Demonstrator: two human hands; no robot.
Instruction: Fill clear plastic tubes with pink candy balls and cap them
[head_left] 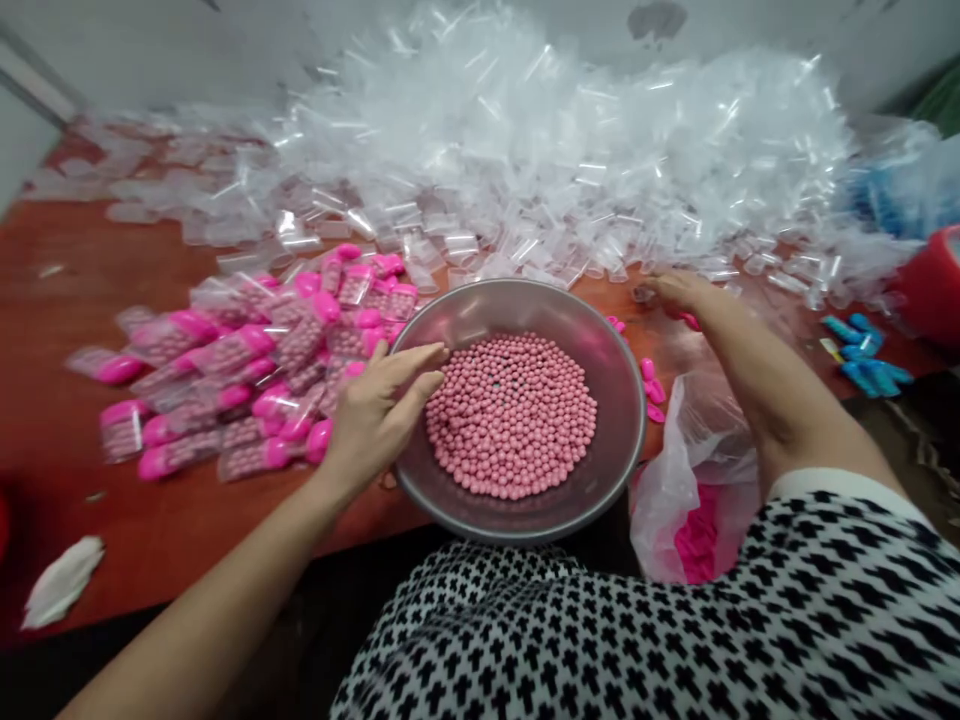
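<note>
Fingers of left hand (379, 410) loosely open on steel bowl (450, 330) rim over pink beads (511, 415); right hand (679, 290) fingers among clear tubes (525, 170), grip unclear. Risk: rim pressure tips bowl, beads spill.

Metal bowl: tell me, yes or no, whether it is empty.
No, the metal bowl holds a heap of small pink balls, and the left hand rests on its rim.

Left hand (379, 405) open, right hand (679, 290) seemingly pinching, arms apart

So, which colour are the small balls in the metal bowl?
Pink; the balls show in the head view.
</note>
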